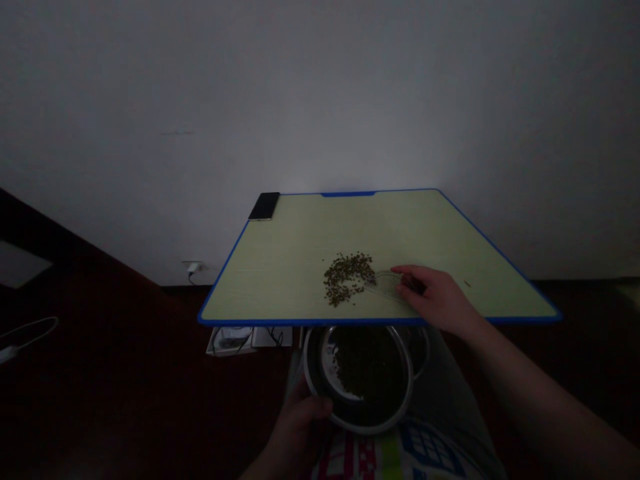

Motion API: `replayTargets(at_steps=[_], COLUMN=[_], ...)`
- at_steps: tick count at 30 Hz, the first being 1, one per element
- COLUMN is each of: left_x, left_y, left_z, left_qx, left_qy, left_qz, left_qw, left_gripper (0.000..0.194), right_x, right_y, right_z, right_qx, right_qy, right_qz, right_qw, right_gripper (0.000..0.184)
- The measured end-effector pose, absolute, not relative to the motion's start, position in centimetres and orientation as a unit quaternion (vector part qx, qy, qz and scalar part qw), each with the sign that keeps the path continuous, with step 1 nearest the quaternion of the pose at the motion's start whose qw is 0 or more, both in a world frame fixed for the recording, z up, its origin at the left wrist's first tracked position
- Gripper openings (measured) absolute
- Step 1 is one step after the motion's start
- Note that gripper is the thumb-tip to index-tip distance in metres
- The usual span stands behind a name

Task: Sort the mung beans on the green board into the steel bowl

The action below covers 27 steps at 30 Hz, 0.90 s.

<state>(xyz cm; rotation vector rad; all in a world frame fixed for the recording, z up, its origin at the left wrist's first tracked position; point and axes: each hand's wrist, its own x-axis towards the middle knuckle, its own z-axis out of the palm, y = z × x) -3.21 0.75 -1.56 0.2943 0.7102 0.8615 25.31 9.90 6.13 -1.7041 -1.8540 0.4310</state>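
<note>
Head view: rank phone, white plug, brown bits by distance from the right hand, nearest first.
From the right hand:
1. Brown bits: just to its left, spread on the tabletop.
2. Phone: the tabletop's far left corner.
3. White plug: at the wall, left beyond the tabletop.

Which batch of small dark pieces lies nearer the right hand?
The brown pieces scattered on the pale, blue-edged rectangular tabletop; the other batch lies inside the round metal bowl.

Pale yellow-green tabletop [415, 233], blue edging [310, 321], brown grains [336, 295], black phone [265, 206]
</note>
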Motion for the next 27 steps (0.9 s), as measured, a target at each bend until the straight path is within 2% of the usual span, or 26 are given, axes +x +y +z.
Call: replayTargets(at_steps=[16,21,27], left_x=[-3.26,-3.24,-3.27], left_y=[0.78,0.79,0.74], left_z=[-1.72,-1.89,-1.97], left_qx=[0.14,0.136,0.121], left_qy=[0.33,0.327,0.332], left_qz=[0.412,0.41,0.408], left_qw=[0.838,0.841,0.842], left_gripper=[0.061,0.056,0.061], right_x=[25.72,25.44,25.91], right_y=[9.7,9.99,9.44], right_z=[6.33,6.52,6.09], right_qx=[-0.622,-0.61,-0.594], right_qy=[-0.692,-0.703,-0.711], right_qz=[0.207,0.212,0.228], right_qw=[0.303,0.297,0.3], right_gripper=[0.039,0.039,0.038])
